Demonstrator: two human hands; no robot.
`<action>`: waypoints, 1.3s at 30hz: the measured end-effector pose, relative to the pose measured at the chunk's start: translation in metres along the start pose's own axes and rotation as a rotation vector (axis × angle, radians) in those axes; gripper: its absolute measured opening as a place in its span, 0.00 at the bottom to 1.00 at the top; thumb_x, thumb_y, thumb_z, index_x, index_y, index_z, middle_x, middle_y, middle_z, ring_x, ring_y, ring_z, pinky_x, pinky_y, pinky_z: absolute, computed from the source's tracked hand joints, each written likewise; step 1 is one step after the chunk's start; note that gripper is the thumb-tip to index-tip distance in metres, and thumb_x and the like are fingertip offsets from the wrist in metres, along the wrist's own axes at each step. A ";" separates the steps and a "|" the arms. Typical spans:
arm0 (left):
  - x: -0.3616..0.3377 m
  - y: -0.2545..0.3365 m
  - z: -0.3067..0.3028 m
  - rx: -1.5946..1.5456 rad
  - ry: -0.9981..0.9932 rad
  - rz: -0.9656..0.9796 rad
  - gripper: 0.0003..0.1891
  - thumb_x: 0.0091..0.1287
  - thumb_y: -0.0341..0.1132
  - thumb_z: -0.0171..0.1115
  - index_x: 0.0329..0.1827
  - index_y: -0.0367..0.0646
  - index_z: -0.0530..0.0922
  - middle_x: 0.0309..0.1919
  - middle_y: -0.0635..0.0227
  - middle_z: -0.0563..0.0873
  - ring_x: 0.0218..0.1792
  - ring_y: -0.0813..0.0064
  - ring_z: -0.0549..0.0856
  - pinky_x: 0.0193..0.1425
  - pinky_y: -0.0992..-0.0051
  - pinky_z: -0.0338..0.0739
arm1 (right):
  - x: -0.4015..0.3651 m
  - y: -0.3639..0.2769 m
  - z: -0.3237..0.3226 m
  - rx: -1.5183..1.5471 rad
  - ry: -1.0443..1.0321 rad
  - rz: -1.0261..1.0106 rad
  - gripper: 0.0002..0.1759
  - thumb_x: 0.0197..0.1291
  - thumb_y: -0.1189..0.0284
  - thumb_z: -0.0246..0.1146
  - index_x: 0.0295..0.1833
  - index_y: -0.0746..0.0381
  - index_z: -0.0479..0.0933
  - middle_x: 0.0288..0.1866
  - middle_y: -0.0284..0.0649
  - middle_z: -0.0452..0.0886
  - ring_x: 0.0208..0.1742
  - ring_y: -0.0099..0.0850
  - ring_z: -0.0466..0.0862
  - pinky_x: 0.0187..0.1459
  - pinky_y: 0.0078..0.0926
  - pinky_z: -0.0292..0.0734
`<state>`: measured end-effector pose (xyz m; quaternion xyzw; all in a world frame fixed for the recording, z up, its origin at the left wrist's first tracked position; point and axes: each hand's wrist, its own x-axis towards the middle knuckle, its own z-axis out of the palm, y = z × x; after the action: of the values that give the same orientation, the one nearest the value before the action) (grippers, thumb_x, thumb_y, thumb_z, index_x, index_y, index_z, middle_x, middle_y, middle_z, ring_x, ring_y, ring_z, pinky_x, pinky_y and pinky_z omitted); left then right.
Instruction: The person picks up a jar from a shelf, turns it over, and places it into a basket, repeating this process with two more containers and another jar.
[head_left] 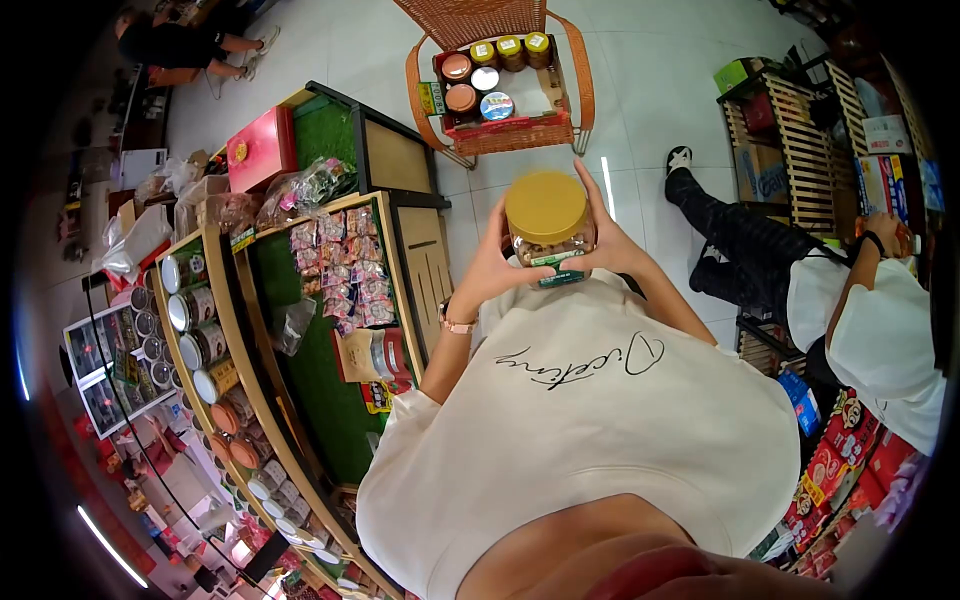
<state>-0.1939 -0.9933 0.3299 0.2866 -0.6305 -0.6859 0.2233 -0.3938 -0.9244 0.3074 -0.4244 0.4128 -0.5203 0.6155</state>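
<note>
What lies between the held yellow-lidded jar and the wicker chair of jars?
Head view: only bare white floor tile separates the jar from the wicker chair.

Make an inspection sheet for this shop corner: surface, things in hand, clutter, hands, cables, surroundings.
Surface: green-lined display shelf at left, carrying snack packets and tins.
Job's things: clear jar with yellow lid, held up over the floor.
Clutter: plastic bags at the shelf's far end.
Hands: left hand and right hand clasp the clear jar's sides.
Cables: nothing seen.
Surroundings: wicker chair bearing small jars; another person in white by a slatted rack.
</note>
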 end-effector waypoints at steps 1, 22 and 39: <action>0.008 -0.001 -0.007 -0.001 0.004 -0.029 0.58 0.44 0.33 0.78 0.74 0.43 0.45 0.68 0.60 0.60 0.69 0.66 0.62 0.70 0.66 0.60 | 0.010 -0.001 -0.004 -0.026 -0.002 0.021 0.73 0.36 0.70 0.78 0.76 0.50 0.26 0.71 0.49 0.55 0.72 0.41 0.58 0.70 0.37 0.52; 0.321 -0.014 -0.249 0.746 -0.269 -0.135 0.53 0.39 0.45 0.77 0.70 0.45 0.58 0.53 0.51 0.70 0.54 0.50 0.74 0.58 0.62 0.71 | 0.346 0.036 -0.098 -0.729 0.098 0.035 0.68 0.27 0.63 0.77 0.75 0.59 0.43 0.58 0.52 0.68 0.59 0.51 0.68 0.63 0.45 0.59; 0.432 -0.164 -0.206 0.906 -0.160 -0.043 0.46 0.33 0.35 0.78 0.61 0.46 0.65 0.56 0.58 0.71 0.52 0.52 0.74 0.50 0.61 0.78 | 0.337 0.170 -0.202 -0.040 0.561 0.653 0.31 0.58 0.71 0.61 0.68 0.56 0.61 0.62 0.41 0.69 0.59 0.36 0.73 0.58 0.36 0.71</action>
<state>-0.3640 -1.4160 0.1110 0.3144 -0.8759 -0.3658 0.0117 -0.4967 -1.2608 0.0631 -0.1254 0.6868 -0.3853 0.6034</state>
